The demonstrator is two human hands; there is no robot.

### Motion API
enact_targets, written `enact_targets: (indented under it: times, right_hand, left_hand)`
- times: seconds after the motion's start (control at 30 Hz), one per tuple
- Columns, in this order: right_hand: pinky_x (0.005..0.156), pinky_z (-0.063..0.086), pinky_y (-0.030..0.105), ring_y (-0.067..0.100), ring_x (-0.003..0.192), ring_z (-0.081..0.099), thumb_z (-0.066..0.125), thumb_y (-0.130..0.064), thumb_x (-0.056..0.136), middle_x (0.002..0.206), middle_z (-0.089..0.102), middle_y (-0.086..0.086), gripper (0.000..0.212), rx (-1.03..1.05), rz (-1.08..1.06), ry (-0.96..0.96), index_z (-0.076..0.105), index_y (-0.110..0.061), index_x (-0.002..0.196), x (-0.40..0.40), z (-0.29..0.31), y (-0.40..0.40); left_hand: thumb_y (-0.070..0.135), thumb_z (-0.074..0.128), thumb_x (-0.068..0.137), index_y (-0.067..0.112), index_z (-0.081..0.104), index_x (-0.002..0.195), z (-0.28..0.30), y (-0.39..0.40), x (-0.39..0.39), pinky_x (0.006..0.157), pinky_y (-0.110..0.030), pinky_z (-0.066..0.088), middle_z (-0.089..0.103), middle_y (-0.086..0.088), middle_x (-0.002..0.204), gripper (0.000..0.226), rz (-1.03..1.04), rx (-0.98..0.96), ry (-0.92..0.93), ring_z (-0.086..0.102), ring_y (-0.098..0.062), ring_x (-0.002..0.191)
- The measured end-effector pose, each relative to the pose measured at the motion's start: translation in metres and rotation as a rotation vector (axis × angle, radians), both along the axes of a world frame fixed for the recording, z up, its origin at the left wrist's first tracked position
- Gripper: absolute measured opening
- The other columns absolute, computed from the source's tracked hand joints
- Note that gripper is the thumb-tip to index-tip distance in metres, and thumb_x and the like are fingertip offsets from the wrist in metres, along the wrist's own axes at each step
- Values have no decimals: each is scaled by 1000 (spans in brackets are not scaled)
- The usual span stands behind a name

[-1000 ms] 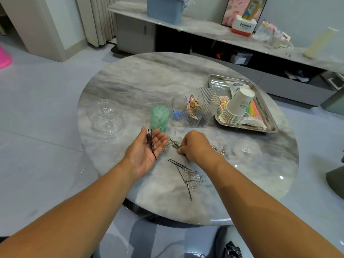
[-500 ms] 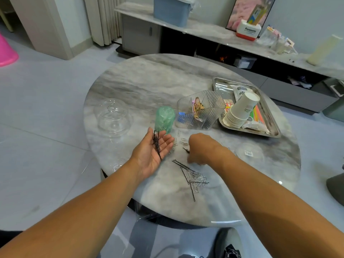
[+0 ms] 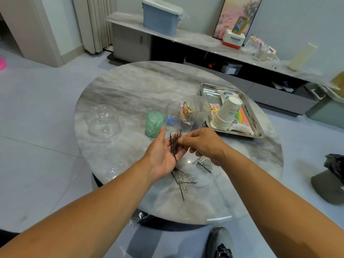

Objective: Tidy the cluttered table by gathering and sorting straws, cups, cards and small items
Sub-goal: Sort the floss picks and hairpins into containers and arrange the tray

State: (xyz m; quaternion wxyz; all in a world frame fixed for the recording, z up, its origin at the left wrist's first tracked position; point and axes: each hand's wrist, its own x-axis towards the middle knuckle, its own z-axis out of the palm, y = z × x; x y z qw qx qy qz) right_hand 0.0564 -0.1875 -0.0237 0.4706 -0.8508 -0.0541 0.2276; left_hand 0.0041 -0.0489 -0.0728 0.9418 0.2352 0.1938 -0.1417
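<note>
On the worktop I see the tray at right, with the stacked paper cups in it. The divided organizer sits left of the tray, the tumbler left of that, the domed lid farthest left. Loose bobby pins lie nearest me.

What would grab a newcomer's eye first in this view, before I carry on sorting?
Probably the two hands meeting mid-table: the left hand, palm up, cradles a bundle of black hairpins, and the right hand pinches at them from the right. Just nearer lies a loose heap of pins and paper clips on the marble table. Behind the hands, a stack of paper cups lies tipped in the metal tray.
</note>
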Motion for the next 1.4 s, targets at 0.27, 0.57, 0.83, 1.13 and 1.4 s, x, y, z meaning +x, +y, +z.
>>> enact_targets:
  times: [0.27,0.57,0.83,1.13,1.4]
  right_hand:
    - [60,50,17,4,62,62,89,-18,76,74,73,-4,20,-222,213,-23,75,-15,90,-7,-17,-40]
    - [69,53,26,7,69,63,86,-17,79,72,70,-9,13,-405,190,-120,74,-19,82,-30,-55,-58]
    - [75,45,27,15,88,58,76,-20,88,85,63,-9,6,-504,55,-289,72,-24,88,-21,-57,-77]
    - [81,60,39,19,77,69,84,-9,79,73,71,-2,13,-501,7,-174,74,-16,74,-22,-50,-69]
    - [84,52,41,30,98,63,53,-13,101,107,68,14,15,-775,207,-222,64,-4,108,-26,-48,-52]
  left_hand:
    - [54,38,105,-1,64,111,23,37,4,84,-32,60,69,-15,89,61,102,130,45,68,-22,87]
    - [54,43,103,-1,65,110,-21,30,-44,75,-30,62,72,-13,85,59,142,119,153,71,-21,78]
    - [53,42,103,-1,59,130,-45,35,-58,82,-35,63,73,-17,104,63,191,64,49,74,-27,96]
    - [55,39,104,-3,56,129,-48,32,-53,93,-40,60,70,-23,121,66,203,110,29,70,-33,112]
    - [56,38,104,-1,58,125,-51,28,-55,91,-37,58,71,-22,120,64,247,141,23,70,-32,111]
